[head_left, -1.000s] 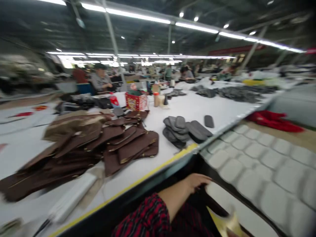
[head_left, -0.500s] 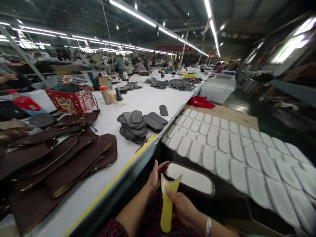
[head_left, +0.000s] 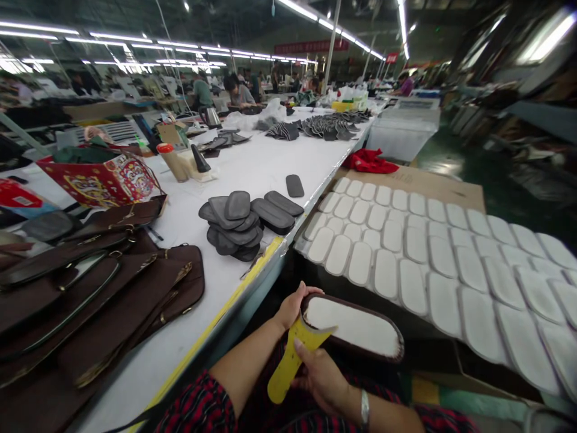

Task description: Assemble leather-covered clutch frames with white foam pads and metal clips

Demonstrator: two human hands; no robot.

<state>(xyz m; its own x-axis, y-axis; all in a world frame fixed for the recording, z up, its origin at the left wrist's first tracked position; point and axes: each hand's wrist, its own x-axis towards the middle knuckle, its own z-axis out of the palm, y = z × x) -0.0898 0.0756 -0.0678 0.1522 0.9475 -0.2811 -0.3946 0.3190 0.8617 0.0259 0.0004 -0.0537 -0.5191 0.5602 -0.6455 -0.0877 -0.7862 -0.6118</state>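
Note:
My left hand [head_left: 293,305] is closed on the near left end of an oblong dark-brown piece with a white face [head_left: 356,325]. Its fingers are partly hidden behind the rim. In my right hand [head_left: 318,370] is a yellow shoehorn-shaped tool [head_left: 288,367], with the thumb pressed on its face. The tool's flared, notched end lies across the left end of the oblong piece; whether they touch I cannot tell. The piece is held above my lap, its far end pointing right.
Rows of white oblong pads [head_left: 417,243] lie at right on cardboard [head_left: 451,192]. Grey pads [head_left: 237,222] are stacked on the white table [head_left: 252,165] near its yellow-taped edge [head_left: 216,322]. Dark-brown bags [head_left: 135,294] lie at left; a red patterned bag [head_left: 101,180] stands behind them.
The yellow tool has tilted, its handle end swinging left and up. The oblong piece has shifted slightly right, still in my left hand. The whole view has tipped downward.

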